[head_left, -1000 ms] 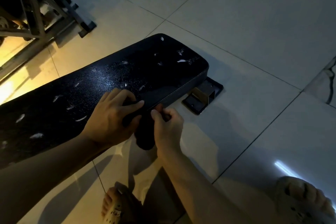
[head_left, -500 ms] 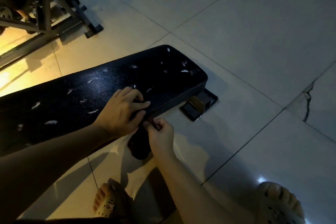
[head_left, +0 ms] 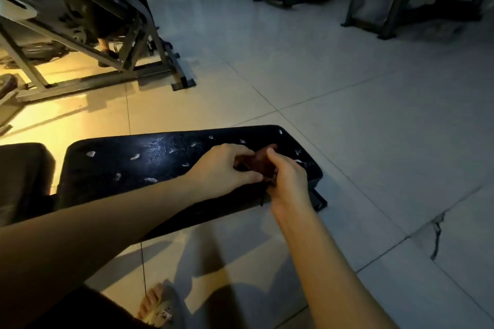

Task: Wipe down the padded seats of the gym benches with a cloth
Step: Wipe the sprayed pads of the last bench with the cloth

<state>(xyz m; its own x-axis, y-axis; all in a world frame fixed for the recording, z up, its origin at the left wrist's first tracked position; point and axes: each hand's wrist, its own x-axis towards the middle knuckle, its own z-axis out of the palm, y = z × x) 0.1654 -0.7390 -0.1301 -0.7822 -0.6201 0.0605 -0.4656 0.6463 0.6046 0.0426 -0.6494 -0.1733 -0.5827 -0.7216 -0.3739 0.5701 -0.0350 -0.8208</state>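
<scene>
Pale tiled floor (head_left: 347, 115) fills the dim gym, with a grey metal exercise frame (head_left: 128, 61) standing at the upper left. Nearer lies a low black padded bench (head_left: 120, 168), its cover scuffed with pale torn spots. Over its right end the left hand (head_left: 222, 168) and right hand (head_left: 288, 181) meet, fingers of both curled round a small dark reddish cloth (head_left: 256, 164) bunched between them.

No legible text, brand, number or sign anywhere. Pale marks on the bench pad (head_left: 160, 165) are flecks, not letters. The small light-and-dark patch on the sandal (head_left: 163, 311) is too blurred to read.
</scene>
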